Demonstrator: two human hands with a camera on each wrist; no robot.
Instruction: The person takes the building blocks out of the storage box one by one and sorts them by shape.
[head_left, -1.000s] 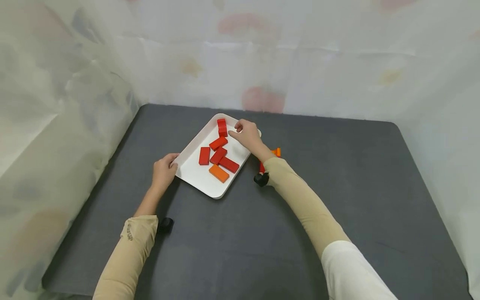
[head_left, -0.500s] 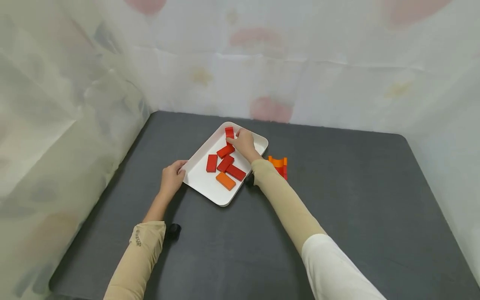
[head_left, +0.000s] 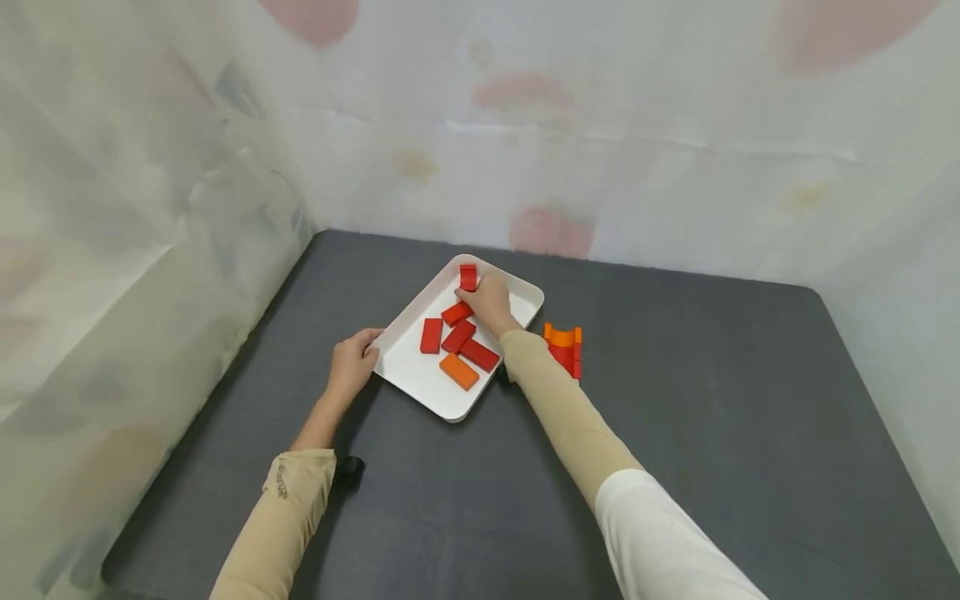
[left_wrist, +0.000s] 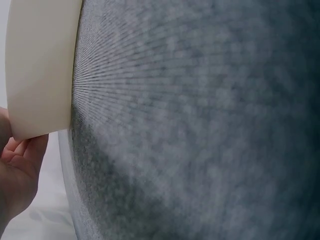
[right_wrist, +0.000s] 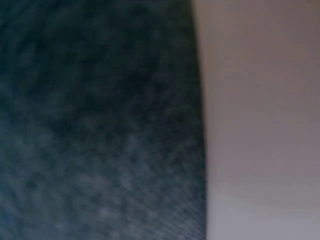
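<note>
Since a second ago the right hand (head_left: 489, 302) has slid from the tray's far right rim down into the tray, onto the red blocks; the left hand (head_left: 351, 363) has stayed at the tray's near-left edge.

Largest is the dark grey desk (head_left: 712, 400), walled by pale sheeting. On it sits the white rectangular tray (head_left: 411, 373), its long axis running diagonally from near-left to far-right. The left hand grips its rim, fingers curled round the edge, as the left wrist view shows. Just right of the tray, on the desk, stands a small cluster of orange and red blocks (head_left: 564, 348).

Inside the tray lie flat red blocks (head_left: 431, 335), their long axes pointing various ways, an orange block (head_left: 459, 372) nearest the person, and one red block (head_left: 468, 277) at the far corner. The right hand rests over the middle blocks, fingers bent down; whether it grips one, I cannot tell.
</note>
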